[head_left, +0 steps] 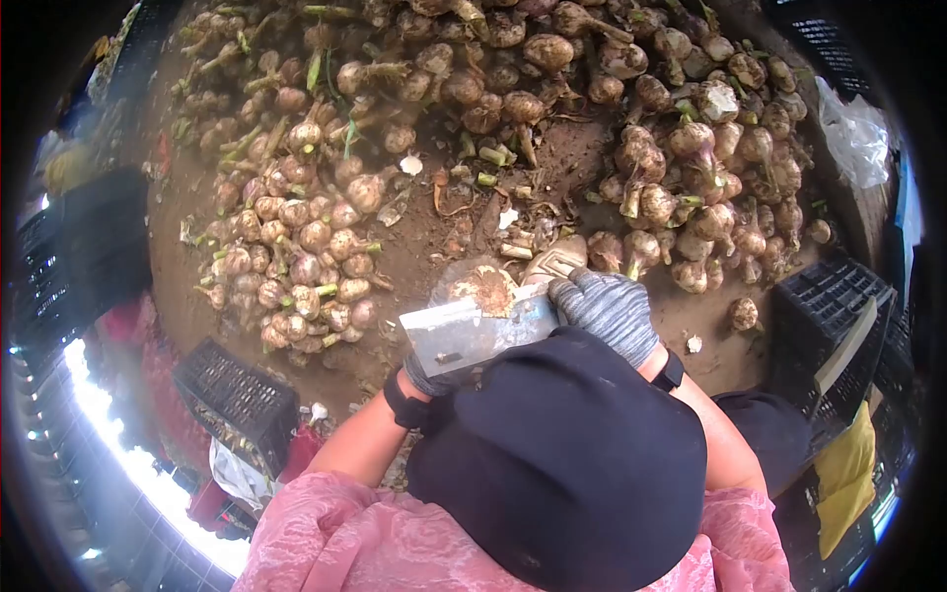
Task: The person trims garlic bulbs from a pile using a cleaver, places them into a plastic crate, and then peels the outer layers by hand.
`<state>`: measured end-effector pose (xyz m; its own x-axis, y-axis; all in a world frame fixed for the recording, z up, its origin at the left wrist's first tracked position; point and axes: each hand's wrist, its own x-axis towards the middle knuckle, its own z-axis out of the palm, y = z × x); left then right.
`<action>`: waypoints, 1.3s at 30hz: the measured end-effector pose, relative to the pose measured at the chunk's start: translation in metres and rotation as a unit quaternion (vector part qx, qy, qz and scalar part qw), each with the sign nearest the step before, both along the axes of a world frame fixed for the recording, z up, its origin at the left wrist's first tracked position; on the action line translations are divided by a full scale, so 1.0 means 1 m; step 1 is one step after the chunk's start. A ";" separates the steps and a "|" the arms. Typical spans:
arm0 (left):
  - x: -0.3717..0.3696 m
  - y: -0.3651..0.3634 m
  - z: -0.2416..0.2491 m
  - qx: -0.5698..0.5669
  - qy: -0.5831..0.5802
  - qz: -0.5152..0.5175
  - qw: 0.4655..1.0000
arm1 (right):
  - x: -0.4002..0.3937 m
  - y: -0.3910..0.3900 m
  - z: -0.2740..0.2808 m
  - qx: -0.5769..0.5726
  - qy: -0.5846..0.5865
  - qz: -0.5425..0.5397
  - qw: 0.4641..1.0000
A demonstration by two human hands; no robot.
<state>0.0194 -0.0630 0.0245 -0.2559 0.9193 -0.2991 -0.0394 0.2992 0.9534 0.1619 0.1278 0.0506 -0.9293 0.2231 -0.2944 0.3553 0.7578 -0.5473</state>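
Observation:
My right hand [604,314], in a grey knit glove, is closed around the handle end of a cleaver [469,335]. The wide metal blade reaches left in front of my body. At its upper edge a round, root-covered garlic bulb [488,289] shows, with a pale blur around it. Of my left hand [426,378], only a bit of grey glove near the wrist shows below the blade. Its fingers are hidden behind the blade and the dark cap, so I cannot see what they hold. A worn shoe tip [555,259] shows just beyond my right hand.
Trimmed-looking garlic bulbs [306,261] are heaped on the left. More garlic with stems [691,187] lies at the right and back. Cut stem pieces [516,251] litter the dirt floor. Black crates stand at left [237,400] and right [834,311]. A clear plastic bag [853,138] lies far right.

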 end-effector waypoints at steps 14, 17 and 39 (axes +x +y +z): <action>-0.024 0.037 -0.010 0.003 -0.298 0.145 0.944 | -0.004 -0.004 -0.012 -0.035 0.026 -0.077 0.996; -0.011 0.058 -0.014 0.072 -0.358 0.226 0.903 | -0.011 -0.002 -0.007 -0.007 0.097 -0.058 0.994; -0.055 0.053 -0.036 -0.152 0.477 -0.282 0.819 | 0.045 0.062 -0.034 -0.053 -0.190 -0.190 0.962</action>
